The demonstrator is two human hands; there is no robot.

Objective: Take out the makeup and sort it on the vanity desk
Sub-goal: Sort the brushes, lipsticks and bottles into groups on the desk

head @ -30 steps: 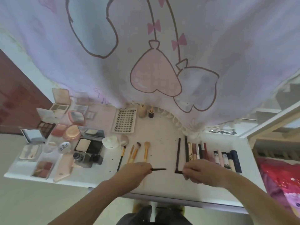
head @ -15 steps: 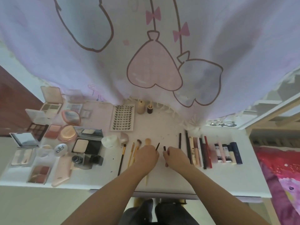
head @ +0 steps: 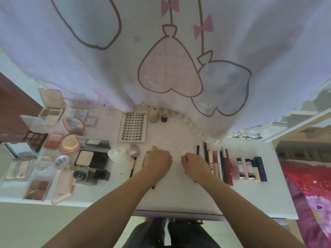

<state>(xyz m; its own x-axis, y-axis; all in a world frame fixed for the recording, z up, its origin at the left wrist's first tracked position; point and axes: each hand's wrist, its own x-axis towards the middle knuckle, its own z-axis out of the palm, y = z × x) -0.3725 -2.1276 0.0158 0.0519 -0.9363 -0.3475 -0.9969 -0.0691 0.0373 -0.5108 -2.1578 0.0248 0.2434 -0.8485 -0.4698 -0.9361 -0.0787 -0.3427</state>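
**Head view: both hands down among the brushes and pencils on the vanity desk**

Nearest the camera, two bare forearms reach out over the front edge of the white vanity desk [head: 179, 197]. The left hand [head: 157, 162] lies knuckles up over the brushes, fingers curled under; a dark, thin stick [head: 153, 187] shows just below its wrist, but whether the hand grips it cannot be told. The right hand [head: 194, 163] sits just beside it, apart from it, fingers also curled down onto the desk; what it holds, if anything, is hidden.

Left of the left hand lies a black-handled brush [head: 132, 167], and a tan brush tip [head: 154, 148] pokes out above the knuckles. Right of the right hand, a row of pencils and slim tubes [head: 219, 163] lies side by side, then a group of small bottles [head: 250, 168], somewhat blurred. One short black pencil [head: 198, 149] lies above the right hand.

On the left part of the desk are open powder cases [head: 89, 156], a round white jar [head: 61, 162], blush pans [head: 36, 190] and eyeshadow sets [head: 35, 138].

Further back stand a card of false lashes [head: 133, 127] and two small bottles [head: 157, 114], at the foot of a pale curtain [head: 71, 51] printed with pink hearts.
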